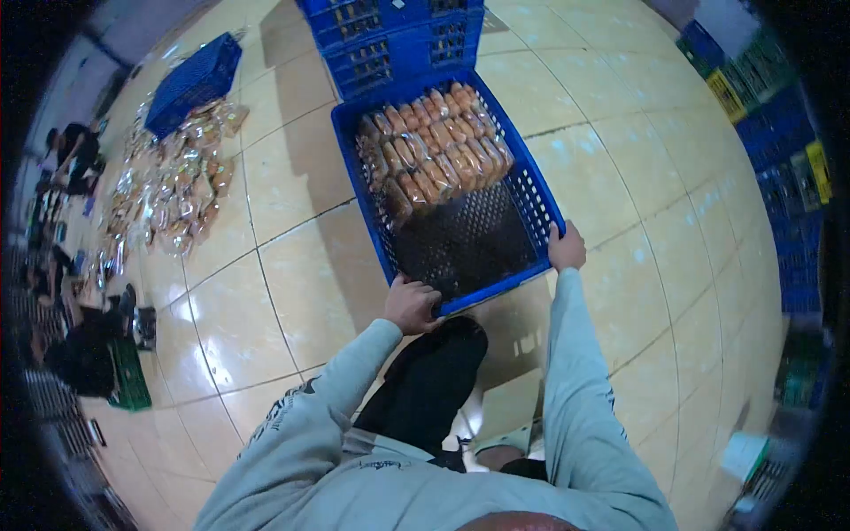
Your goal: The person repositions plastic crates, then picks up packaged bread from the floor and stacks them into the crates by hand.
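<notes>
The left hand [413, 303] and right hand [567, 247] curl their fingers over the near rim of the open blue plastic crate [506, 285]; inside it, clear-wrapped golden bread rolls [436, 146] fill the far part, the near part unfilled.

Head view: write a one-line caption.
Two hands grip a blue crate partly filled with wrapped bread rolls.
</notes>
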`<state>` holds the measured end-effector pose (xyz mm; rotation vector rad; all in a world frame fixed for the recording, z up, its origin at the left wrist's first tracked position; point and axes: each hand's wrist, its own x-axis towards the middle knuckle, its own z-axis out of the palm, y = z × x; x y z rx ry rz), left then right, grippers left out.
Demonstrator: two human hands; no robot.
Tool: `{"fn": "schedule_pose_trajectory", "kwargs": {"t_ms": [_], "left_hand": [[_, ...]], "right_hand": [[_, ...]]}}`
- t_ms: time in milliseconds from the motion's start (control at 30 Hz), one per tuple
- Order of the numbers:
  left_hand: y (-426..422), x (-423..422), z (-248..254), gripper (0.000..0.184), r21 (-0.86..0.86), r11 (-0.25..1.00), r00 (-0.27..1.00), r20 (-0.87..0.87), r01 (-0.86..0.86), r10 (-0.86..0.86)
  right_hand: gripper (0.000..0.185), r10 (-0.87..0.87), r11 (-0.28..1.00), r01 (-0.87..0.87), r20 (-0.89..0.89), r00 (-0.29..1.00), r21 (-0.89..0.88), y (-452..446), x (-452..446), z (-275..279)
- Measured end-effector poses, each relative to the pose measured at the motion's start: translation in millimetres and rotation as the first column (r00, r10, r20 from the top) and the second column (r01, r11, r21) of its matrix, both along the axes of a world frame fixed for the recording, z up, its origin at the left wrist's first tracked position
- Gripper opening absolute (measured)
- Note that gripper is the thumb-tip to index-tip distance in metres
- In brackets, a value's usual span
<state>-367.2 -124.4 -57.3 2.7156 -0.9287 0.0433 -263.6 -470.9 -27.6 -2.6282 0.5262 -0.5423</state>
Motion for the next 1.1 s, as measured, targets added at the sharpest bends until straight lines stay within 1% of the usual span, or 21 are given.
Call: {"fn": "schedule_pose_trajectory", "kwargs": {"t_ms": [67, 100, 200, 233, 267, 333, 367, 400, 467, 500, 600, 700, 800, 867, 933, 1033, 1100], "left_hand": [[-0.8, -1.8, -4.6, 0.039, -0.036, 0.999, 0.999, 0.031, -0.030, 0.031], [-1.1, -3.1, -9.3, 0.040, -0.042, 0.998, 0.994, 0.099, -0.043, 0.047], [-12.6, -8.2, -11.2, 0.039, 0.024, 0.991, 0.974, 0.192, -0.130, 0.123], [-15.5, -19.4, 0.5, 0.041, 0.109, 0.974, 0.969, 0.166, -0.201, 0.181], [-24.5, -22.6, -1.4, 0.039, 0.085, 0.959, 0.950, 0.185, -0.271, 0.252], [-52.4, -34.2, -20.4, 0.034, 0.017, 0.923, 0.904, 0.208, -0.385, 0.373], [-67.5, -30.7, -12.1, 0.035, 0.051, 0.900, 0.897, 0.121, -0.432, 0.424], [-71.8, -23.1, -6.1, 0.035, 0.098, 0.890, 0.895, 0.099, -0.445, 0.436], [-74.6, -16.8, -11.0, 0.034, 0.198, 0.868, 0.887, 0.018, -0.455, 0.460], [-70.5, -11.1, -14.2, 0.032, 0.200, 0.878, 0.894, -0.022, -0.434, 0.447], [-58.3, -5.5, -19.4, 0.027, 0.185, 0.884, 0.900, 0.001, -0.429, 0.436], [-43.5, -5.6, -21.4, 0.023, 0.161, 0.890, 0.894, -0.069, -0.427, 0.442], [-34.6, -0.4, -24.4, 0.020, 0.179, 0.888, 0.905, 0.027, -0.423, 0.426], [-26.7, 0.6, -21.3, 0.022, 0.191, 0.882, 0.897, -0.010, -0.432, 0.441], [-24.3, 7.3, -20.8, 0.023, 0.202, 0.884, 0.902, -0.010, -0.420, 0.431], [-24.3, 24.8, -30.5, 0.024, 0.217, 0.868, 0.889, -0.006, -0.446, 0.458], [-16.9, 42.4, -49.5, 0.026, 0.233, 0.858, 0.888, 0.072, -0.458, 0.455]], "right_hand": [[0.034, 0.039, 0.999, -0.041, 0.085, 0.996, 0.025, -9.1, 12.9, -24.3], [0.032, 0.035, 0.999, -0.038, 0.084, 0.996, 0.035, -7.8, 14.4, -26.4], [0.029, 0.038, 0.997, -0.045, 0.113, 0.993, 0.063, -4.5, 12.1, -20.4], [0.029, 0.013, 0.996, -0.017, 0.047, 0.999, 0.085, 0.2, 2.8, -9.0], [0.029, -0.020, 0.994, 0.021, -0.015, 1.000, 0.109, 2.6, 4.1, -2.9], [0.031, -0.003, 0.994, 0.008, -0.046, 0.999, 0.106, -0.7, 7.1, -0.4], [0.032, -0.007, 0.995, 0.012, -0.053, 0.999, 0.099, -5.6, 13.3, 4.3], [0.032, -0.003, 0.996, 0.008, -0.061, 0.998, 0.090, -8.5, 20.8, 7.7], [0.034, 0.002, 0.998, 0.005, -0.111, 0.994, 0.062, -9.1, 25.1, -0.6], [0.034, 0.000, 0.997, 0.007, -0.093, 0.996, 0.072, -9.5, 28.6, -5.6], [0.034, 0.032, 0.994, -0.015, -0.165, 0.986, 0.107, -7.1, 33.3, -4.9], [0.036, 0.037, 0.998, -0.030, -0.129, 0.991, 0.054, -1.0, 31.8, -14.3], [0.037, 0.032, 0.998, -0.026, -0.110, 0.993, 0.060, 7.9, 32.8, -15.8], [0.036, 0.060, 0.996, -0.048, -0.164, 0.985, 0.078, 12.4, 32.9, -15.3], [0.034, 0.054, 0.995, -0.044, -0.110, 0.992, 0.091, 16.4, 33.0, -18.9], [0.038, 0.055, 0.990, -0.042, -0.095, 0.994, 0.132, 17.7, 50.4, -43.5], [0.035, 0.067, 0.985, -0.062, -0.027, 0.997, 0.162, 22.6, 66.4, -64.3]]}}
